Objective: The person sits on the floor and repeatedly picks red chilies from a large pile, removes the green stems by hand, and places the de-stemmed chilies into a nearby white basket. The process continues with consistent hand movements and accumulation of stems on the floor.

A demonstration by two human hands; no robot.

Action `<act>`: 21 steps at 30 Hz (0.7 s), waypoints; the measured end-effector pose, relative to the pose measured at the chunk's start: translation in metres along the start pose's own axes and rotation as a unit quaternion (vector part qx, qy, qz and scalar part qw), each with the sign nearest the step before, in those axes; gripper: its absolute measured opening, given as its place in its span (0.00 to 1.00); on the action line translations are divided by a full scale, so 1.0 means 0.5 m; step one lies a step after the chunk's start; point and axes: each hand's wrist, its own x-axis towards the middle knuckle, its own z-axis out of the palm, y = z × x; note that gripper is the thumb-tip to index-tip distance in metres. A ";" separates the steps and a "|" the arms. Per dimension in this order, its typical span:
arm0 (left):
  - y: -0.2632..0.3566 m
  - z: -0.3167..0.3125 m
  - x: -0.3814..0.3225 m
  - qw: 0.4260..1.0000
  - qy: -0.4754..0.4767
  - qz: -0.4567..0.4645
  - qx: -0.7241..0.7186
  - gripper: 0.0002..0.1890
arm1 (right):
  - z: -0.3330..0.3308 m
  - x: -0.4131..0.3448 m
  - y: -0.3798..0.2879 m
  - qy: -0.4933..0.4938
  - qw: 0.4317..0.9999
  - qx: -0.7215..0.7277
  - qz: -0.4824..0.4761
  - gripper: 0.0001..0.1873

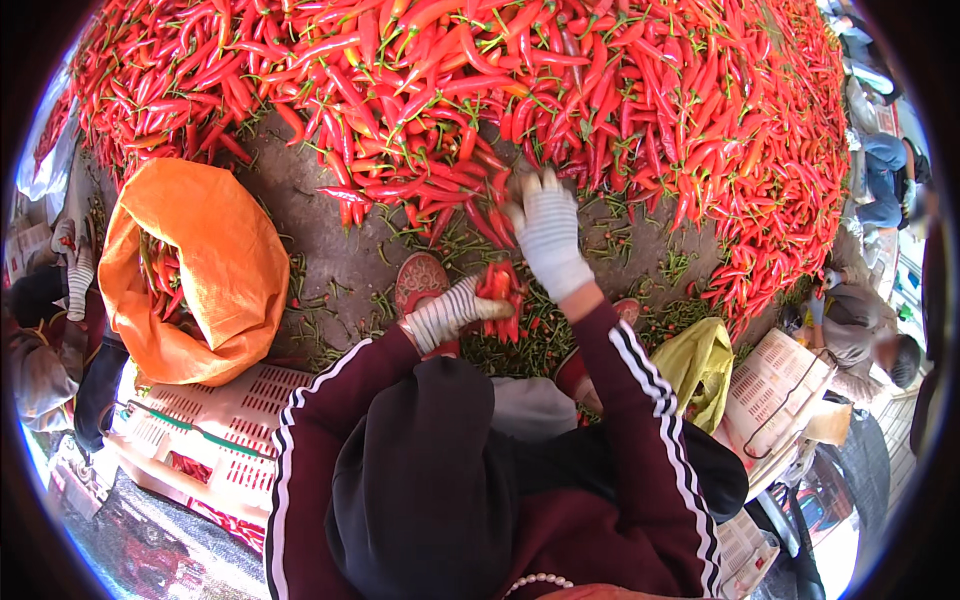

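My left hand (457,311), in a striped knit glove, is closed around a bunch of red chili peppers (501,300) above the ground between my feet. Up and to the right of it, my right hand (544,225), gloved the same way, reaches to the near edge of a large heap of red chili peppers (450,90). Its fingertips are blurred, and whether they hold a pepper cannot be told. Green pepper stems (480,349) lie scattered below both hands.
An orange woven sack (247,262) with peppers inside stands at left, beside a plastic crate (202,405). A yellow-green sack (701,349) and another crate (776,382) are at right. People in gloves sit at the far left (45,360) and far right (859,322).
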 end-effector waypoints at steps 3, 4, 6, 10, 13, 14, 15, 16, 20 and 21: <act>0.005 0.002 0.009 0.968 0.163 0.173 0.085 0.27 | 0.031 0.103 -0.005 -0.099 0.991 -0.049 0.071 0.22; 0.009 0.001 0.011 0.960 0.170 0.196 0.106 0.27 | 0.038 0.125 -0.004 -0.126 0.987 -0.080 0.065 0.22; 0.019 -0.007 0.012 0.940 0.189 0.242 0.149 0.27 | 0.040 0.134 0.005 -0.134 0.983 -0.116 0.054 0.20; 0.033 -0.012 0.003 0.932 0.178 0.306 0.077 0.26 | -0.001 0.030 0.035 -0.071 0.994 -0.009 0.080 0.17; 0.035 0.004 -0.002 0.943 0.163 0.252 -0.146 0.25 | -0.051 -0.091 0.023 -0.146 0.988 0.020 0.048 0.16; 0.036 0.011 0.003 0.931 0.130 0.284 -0.189 0.23 | -0.062 -0.123 0.008 -0.168 0.985 0.012 0.025 0.16; 0.036 0.019 0.004 0.930 0.108 0.286 -0.205 0.23 | -0.071 -0.150 -0.012 -0.176 0.984 0.009 -0.004 0.16; 0.037 0.025 0.006 0.928 0.091 0.289 -0.219 0.23 | -0.080 -0.168 -0.029 -0.185 0.982 0.006 -0.033 0.16; 0.055 0.030 0.004 0.950 0.121 0.268 -0.103 0.23 | -0.127 -0.146 -0.039 -0.341 0.939 0.017 -0.047 0.16; 0.061 0.028 0.000 0.954 0.147 0.258 -0.039 0.23 | -0.140 -0.125 -0.027 -0.403 0.913 0.027 -0.048 0.16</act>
